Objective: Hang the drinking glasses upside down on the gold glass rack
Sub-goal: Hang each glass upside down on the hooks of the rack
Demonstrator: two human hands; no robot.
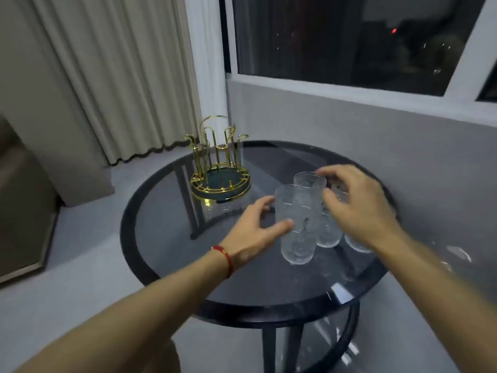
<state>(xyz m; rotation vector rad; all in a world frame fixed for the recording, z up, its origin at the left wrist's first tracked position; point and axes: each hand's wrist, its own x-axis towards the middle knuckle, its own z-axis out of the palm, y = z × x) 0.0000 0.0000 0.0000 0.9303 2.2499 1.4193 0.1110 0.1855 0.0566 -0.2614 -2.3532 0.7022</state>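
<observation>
Several clear textured drinking glasses stand upright in a cluster on the round dark glass table (166, 254). The nearest glass (297, 227) is the tallest in view, and a second glass (309, 180) stands behind it. My left hand (255, 230) is spread open against the near glass's left side, thumb touching its wall. My right hand (360, 208) hovers open over the glasses on the right, fingers curled near the rear glass's rim and hiding part of the cluster. The gold glass rack (219, 164), with upright hooked prongs and a dark round base, stands empty at the table's far left.
A grey wall and a dark window run close behind the table on the right. Cream curtains hang at the back left. A brown piece of furniture (21, 200) sits at the left edge on the pale floor. A red bracelet is on my left wrist.
</observation>
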